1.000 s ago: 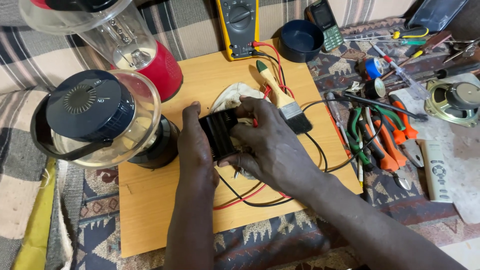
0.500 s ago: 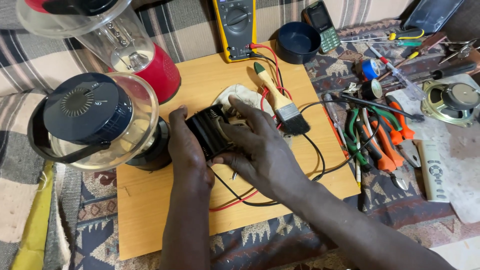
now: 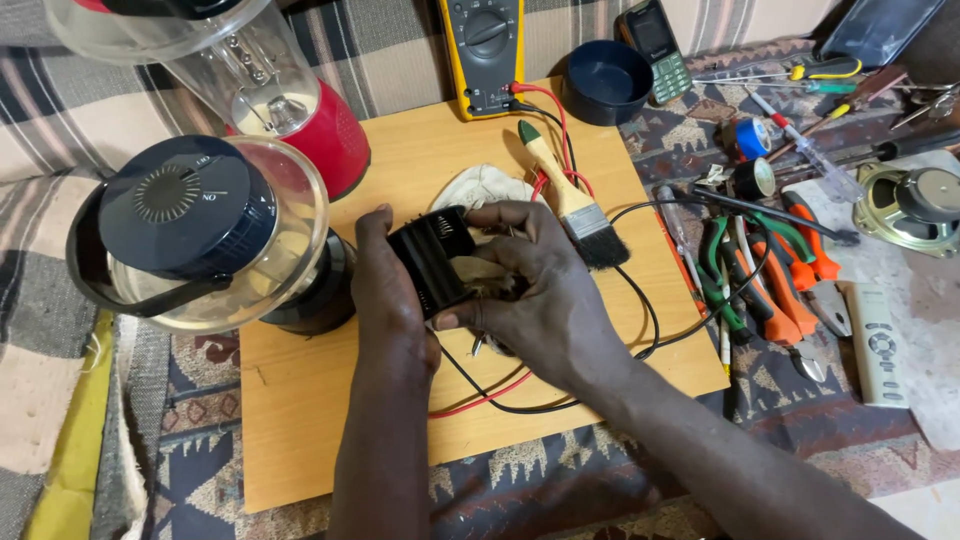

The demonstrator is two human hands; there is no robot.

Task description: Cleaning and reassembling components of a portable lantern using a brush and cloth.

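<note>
Both forearms come up from the bottom edge of the frame and meet at its middle over a wooden board (image 3: 330,420). The left hand (image 3: 390,300) grips the left end of a black part (image 3: 432,258), thumb on top and fingers curled under it. The right hand (image 3: 535,290) closes on the part's right side, index finger arched over the top and thumb pressed against its lower edge; a bit of white cloth (image 3: 485,185) shows above the knuckles. Red and black wires (image 3: 500,395) loop on the board below the hands. Just right of the hands lies a brush (image 3: 570,200), and further right pliers (image 3: 780,290) and a remote (image 3: 875,340). At left stands a clear jar (image 3: 190,235) with a black lid. At the top edge sit a yellow meter (image 3: 490,45), a dark bowl (image 3: 605,80) and a phone (image 3: 660,45).
</note>
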